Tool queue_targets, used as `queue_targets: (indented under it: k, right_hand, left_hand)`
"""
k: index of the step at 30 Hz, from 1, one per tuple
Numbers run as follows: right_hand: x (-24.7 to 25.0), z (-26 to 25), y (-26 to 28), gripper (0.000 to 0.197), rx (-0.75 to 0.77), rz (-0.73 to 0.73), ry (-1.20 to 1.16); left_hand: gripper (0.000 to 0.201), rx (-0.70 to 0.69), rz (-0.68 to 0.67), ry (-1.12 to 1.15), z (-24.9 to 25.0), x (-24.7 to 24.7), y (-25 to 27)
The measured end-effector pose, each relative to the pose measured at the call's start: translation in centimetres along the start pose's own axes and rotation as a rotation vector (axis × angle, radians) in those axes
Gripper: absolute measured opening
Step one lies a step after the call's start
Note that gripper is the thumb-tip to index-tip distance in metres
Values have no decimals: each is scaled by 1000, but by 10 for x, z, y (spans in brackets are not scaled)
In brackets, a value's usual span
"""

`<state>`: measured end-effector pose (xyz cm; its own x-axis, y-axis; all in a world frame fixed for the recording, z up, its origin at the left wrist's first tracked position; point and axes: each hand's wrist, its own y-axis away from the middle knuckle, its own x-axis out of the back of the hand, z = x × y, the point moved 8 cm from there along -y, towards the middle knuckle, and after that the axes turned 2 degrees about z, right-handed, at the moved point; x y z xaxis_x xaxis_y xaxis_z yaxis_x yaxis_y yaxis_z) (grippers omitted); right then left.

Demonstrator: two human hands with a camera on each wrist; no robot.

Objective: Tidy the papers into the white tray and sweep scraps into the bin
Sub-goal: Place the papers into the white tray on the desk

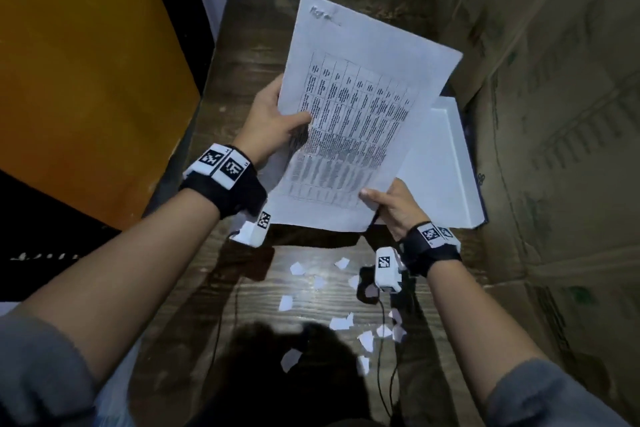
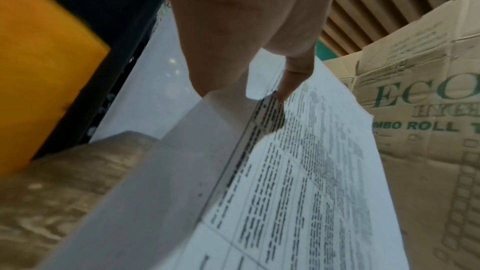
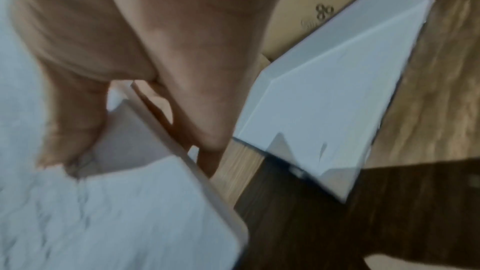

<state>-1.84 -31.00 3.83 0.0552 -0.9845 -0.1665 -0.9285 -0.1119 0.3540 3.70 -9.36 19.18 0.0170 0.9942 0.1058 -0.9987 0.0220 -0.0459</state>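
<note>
A stack of white papers [image 1: 349, 107] printed with a table is held up above the wooden table [image 1: 249, 55]. My left hand [image 1: 277, 125] grips the stack's left edge, thumb on the front; the same papers [image 2: 298, 182] fill the left wrist view. My right hand [image 1: 388, 204] pinches the lower right corner, with the papers [image 3: 116, 213] under its thumb in the right wrist view. The white tray [image 1: 446, 166] lies behind the papers at the right, partly hidden, and the tray [image 3: 332, 93] shows beside my fingers. Several white paper scraps [image 1: 339, 319] are scattered on the near table. No bin is visible.
Cardboard boxes [image 1: 554, 114] with green print stand close along the table's right side. An orange panel [image 1: 79, 80] with a dark frame stands at the left. A thin black cable [image 1: 381, 340] runs across the near table among the scraps.
</note>
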Motion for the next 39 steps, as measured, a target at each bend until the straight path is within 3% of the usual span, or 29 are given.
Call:
queue_targets:
  k: [3,6,9,13,17,24,27,31,35,37,39]
  right_hand:
    - [61,-14,-1,40,56,196,-20]
    - [114,-21,-6,34,64,335,71]
    - [166,-11,-18,31,-29,452,121]
    - [224,10,-52,35,-207,567,413]
    - [251,22,-85,18,-302,594,592]
    - [250,24,-107,46,-293,624,930]
    - [245,31,-115,62,-365,513,1051]
    - [245,32,-114,65,-410,496,1117]
    - [231,11,-98,76,-413,497,1252]
    - [215,-6,-80,65,-396,473,1343]
    - [185,-27,-63,49,-249,412,1252]
  left_hand:
    - [45,130,-10,60,-20,-46,-17]
    - [53,255,-243,-111,-65,-115,-20]
    - [79,501,-375,-328,-137,-170,-3]
    - [86,627,-486,-457,-183,-231,-2]
    - [81,737,-425,-563,-207,-256,-26]
    - [75,673,-283,-676,-236,-267,-44]
    - [75,681,-219,-680,-241,-265,-44]
    - [73,710,-175,-700,-238,-263,-41]
    - [78,700,-263,-753,-215,-262,-31]
    - [77,624,-361,-750,-190,-258,-22]
    - [68,487,-399,-656,-157,-241,-12]
